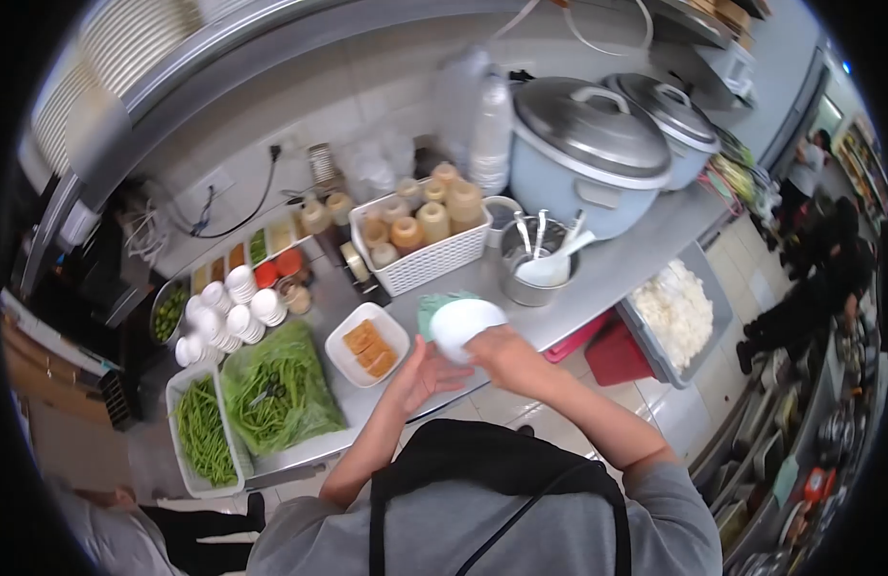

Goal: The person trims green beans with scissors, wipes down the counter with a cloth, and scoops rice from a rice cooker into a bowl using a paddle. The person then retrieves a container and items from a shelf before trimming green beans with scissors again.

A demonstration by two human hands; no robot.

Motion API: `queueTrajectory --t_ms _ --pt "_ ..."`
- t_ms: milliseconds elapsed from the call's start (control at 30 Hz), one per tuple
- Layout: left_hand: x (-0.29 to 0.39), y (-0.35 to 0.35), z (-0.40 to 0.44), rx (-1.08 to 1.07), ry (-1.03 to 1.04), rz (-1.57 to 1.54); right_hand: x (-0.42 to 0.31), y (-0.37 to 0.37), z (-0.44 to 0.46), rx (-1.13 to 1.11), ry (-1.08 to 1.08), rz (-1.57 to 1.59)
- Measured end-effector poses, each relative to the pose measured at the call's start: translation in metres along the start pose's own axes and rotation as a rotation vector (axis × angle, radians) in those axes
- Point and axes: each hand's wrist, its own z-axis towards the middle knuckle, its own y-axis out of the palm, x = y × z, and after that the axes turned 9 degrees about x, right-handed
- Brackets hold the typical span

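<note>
A white bowl is tilted above the counter's front edge, with my right hand gripping its rim. My left hand is just below and left of the bowl, fingers spread and holding nothing. Whether its fingertips touch the bowl I cannot tell. Behind the bowl lies a pale green cloth, partly covered by it. Left of my hands stands a white square dish holding golden-brown slabs of food.
A white basket of squeeze bottles and a metal pot with utensils stand behind. Rice cookers are at back right, a grey tub of rice below. Left are long green vegetables and stacked white lids. People are nearby.
</note>
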Motion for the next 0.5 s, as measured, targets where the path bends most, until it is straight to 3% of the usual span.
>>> queueTrajectory --t_ms 67,100,167,200,267,400,467,500 --pt "-0.009 0.019 0.004 -0.169 -0.012 -0.287 0.003 -0.004 -0.001 -0.085 -0.077 -0.053" --pt "-0.011 0.024 0.009 -0.026 -0.083 -0.357 0.009 -0.005 -0.004 -0.082 -0.200 -0.075" --pt "-0.023 0.021 0.020 0.031 -0.046 -0.228 0.029 -0.009 -0.014 -0.184 -0.342 -0.149" --pt "-0.026 0.023 0.028 0.079 0.009 -0.096 0.040 -0.017 -0.013 -0.182 -0.338 -0.147" --pt "-0.035 0.032 0.042 0.162 0.036 -0.152 0.064 -0.042 -0.004 -0.075 -0.326 0.062" --pt "-0.048 0.058 0.059 0.385 0.197 -0.259 0.185 -0.074 0.020 0.055 -0.217 -0.068" --pt "-0.047 0.073 0.062 0.458 0.234 -0.244 0.246 -0.075 0.021 -0.319 -0.047 -0.591" --pt "-0.046 0.083 0.062 0.458 0.248 -0.242 0.266 -0.071 0.022 -0.309 -0.057 -0.593"
